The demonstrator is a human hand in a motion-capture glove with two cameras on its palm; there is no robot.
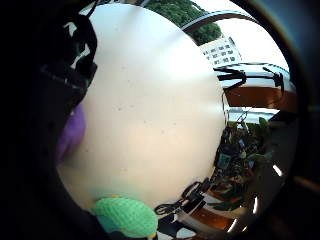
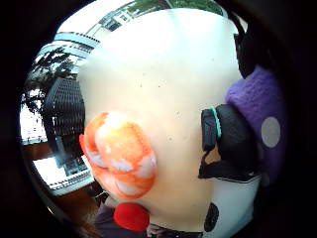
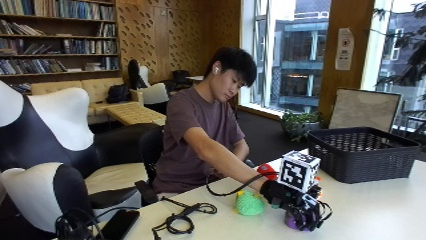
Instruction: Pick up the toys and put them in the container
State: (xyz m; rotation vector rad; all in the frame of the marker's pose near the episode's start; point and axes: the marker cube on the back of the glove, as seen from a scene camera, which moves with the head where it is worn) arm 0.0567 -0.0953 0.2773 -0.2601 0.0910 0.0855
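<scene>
In the outside view my gloved right hand (image 3: 293, 199) is down on the white table (image 3: 373, 210), fingers curled round a purple plush toy (image 3: 297, 220) that rests on the tabletop. The thumb side palm view shows the same purple toy (image 2: 262, 111) with a white dot, tucked against a gloved finger (image 2: 230, 141); it also shows in the little finger side palm view (image 1: 72, 132). A green knitted toy (image 3: 249, 204) (image 1: 127, 216) lies just beside the hand. An orange shrimp plush (image 2: 119, 153) and a red toy (image 2: 131, 215) (image 3: 266, 170) lie nearby. The black basket (image 3: 363, 152) stands to the right, apart.
The person's bare left arm lies behind the gloved hand. A dark phone-like object (image 3: 120, 225) lies near the table's left corner. Black and white chairs (image 3: 46, 145) stand to the left of the table.
</scene>
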